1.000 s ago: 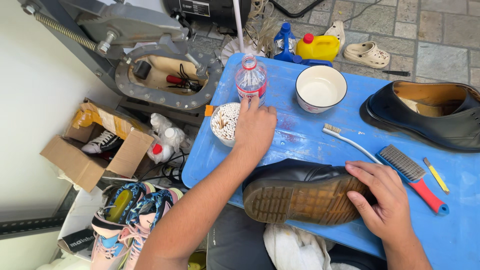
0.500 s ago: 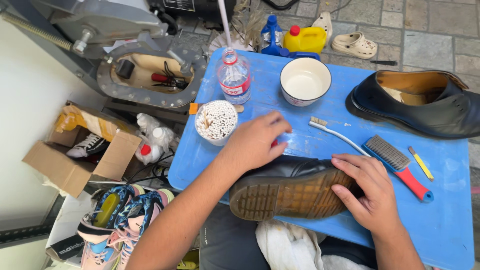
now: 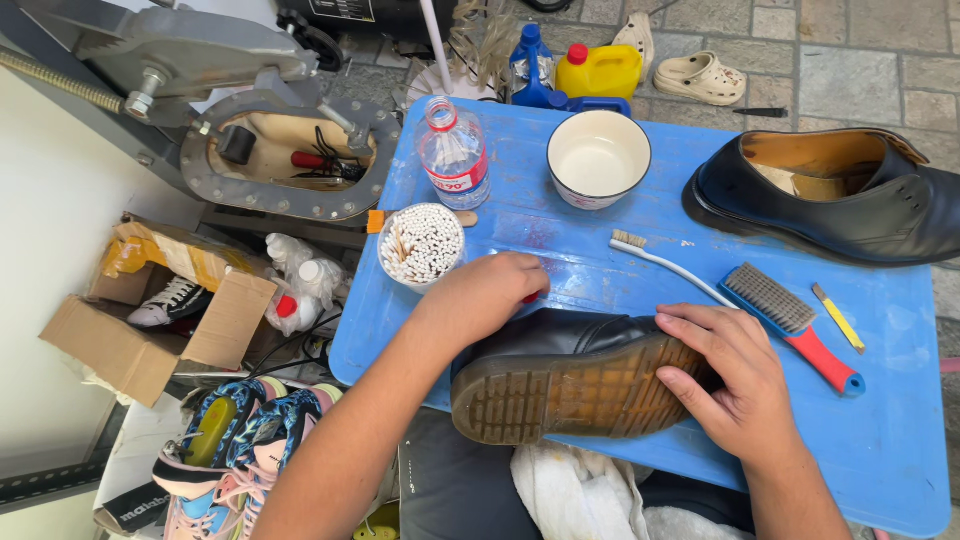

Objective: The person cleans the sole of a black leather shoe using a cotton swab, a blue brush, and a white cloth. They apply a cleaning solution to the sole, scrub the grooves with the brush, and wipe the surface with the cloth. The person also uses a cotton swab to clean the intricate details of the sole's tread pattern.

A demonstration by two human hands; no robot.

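A black leather shoe [image 3: 560, 345] lies on its side at the near edge of a blue table [image 3: 600, 285], its tan sole facing me. My right hand [image 3: 735, 385] grips the shoe at the sole's right end. Just above the shoe's upper, my left hand [image 3: 485, 295] rests on the table with curled fingers, and a small red thing [image 3: 531, 297] shows at its fingertips. A cup of cotton swabs [image 3: 422, 245] stands just left of that hand. Behind the cup is a clear plastic bottle [image 3: 455, 155].
On the table are a white bowl [image 3: 598, 158], a second black shoe [image 3: 840, 195], a white toothbrush [image 3: 665, 262], a red-handled brush [image 3: 790, 320] and a small yellow tool [image 3: 838, 318]. A cardboard box [image 3: 150, 320], sneakers [image 3: 230, 450] and a grey machine [image 3: 280, 150] are at left.
My left hand has drawn back from beside the bottle and swab cup to the table just above the shoe. My right hand stays on the sole.
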